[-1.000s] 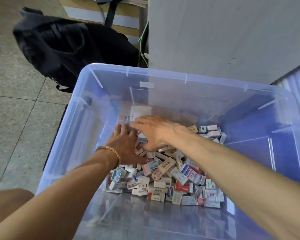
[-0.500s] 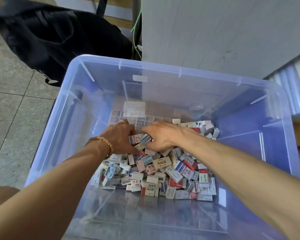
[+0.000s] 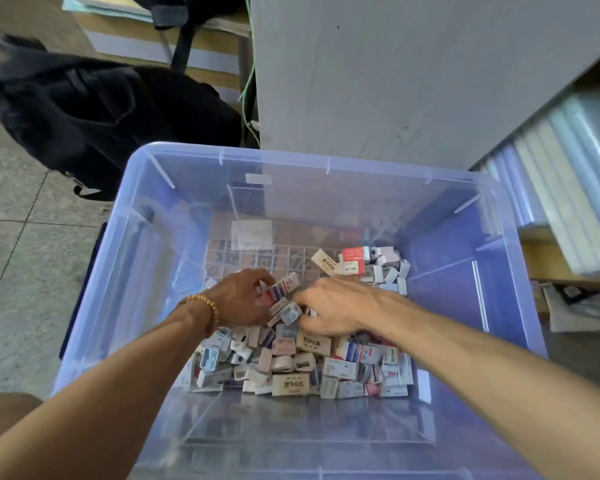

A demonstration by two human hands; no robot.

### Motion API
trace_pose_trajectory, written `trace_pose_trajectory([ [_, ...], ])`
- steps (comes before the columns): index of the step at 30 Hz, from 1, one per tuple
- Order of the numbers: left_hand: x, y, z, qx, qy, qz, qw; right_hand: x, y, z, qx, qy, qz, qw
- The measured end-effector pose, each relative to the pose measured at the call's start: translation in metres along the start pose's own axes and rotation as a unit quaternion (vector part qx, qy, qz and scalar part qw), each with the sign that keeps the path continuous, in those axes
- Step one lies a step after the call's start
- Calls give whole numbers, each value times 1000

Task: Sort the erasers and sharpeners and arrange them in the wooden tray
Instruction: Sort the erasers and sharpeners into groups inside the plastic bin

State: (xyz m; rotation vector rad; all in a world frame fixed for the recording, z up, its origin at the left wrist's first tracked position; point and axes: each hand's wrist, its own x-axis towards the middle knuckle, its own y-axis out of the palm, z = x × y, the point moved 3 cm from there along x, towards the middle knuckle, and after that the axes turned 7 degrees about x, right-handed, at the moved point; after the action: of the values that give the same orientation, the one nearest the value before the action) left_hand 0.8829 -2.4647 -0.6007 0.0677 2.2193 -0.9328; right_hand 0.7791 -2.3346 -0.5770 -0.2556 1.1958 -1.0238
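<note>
Between both hands' fingers [image 3: 257,279], heaped erasers [image 3: 284,306].

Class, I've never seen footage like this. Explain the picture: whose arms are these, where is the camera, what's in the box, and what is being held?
No machine here: a person wears a camera on the head, looking down at their own arms. Both reach into a clear plastic bin on the floor, holding a heap of small erasers and sharpeners. The left hand, with a bead bracelet, and the right hand curl around a bunch of them. A black backpack lies behind. No wooden tray shows.
</note>
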Motion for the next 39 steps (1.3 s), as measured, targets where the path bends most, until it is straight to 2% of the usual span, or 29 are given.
trace_pose_trajectory([
  [6, -11, 11, -6, 6, -26, -1, 1000, -40, 16, 10, 48, 18, 38, 998],
  [10, -17, 11, -2, -42, -30, 26, 998, -57, 8, 6, 112, 52, 63, 990],
  [16, -35, 6, -7, -10, -17, 31, 999, -32, -13, -8, 191, 32, -65, 979],
  [19, -53, 9, -5, 36, -19, 64, 997, 1, -12, -8, 140, 11, -105, 985],
  [24, -69, 16, 2, 75, -30, 127, 989, 43, 4, 0, 16, -16, -30, 999],
  [29, -69, 12, 3, 55, -52, 118, 990, 37, 18, 4, 111, -36, 1, 993],
  [39, -76, 8, 9, 29, -78, 92, 992, 42, 20, 21, 98, -26, -99, 990],
])
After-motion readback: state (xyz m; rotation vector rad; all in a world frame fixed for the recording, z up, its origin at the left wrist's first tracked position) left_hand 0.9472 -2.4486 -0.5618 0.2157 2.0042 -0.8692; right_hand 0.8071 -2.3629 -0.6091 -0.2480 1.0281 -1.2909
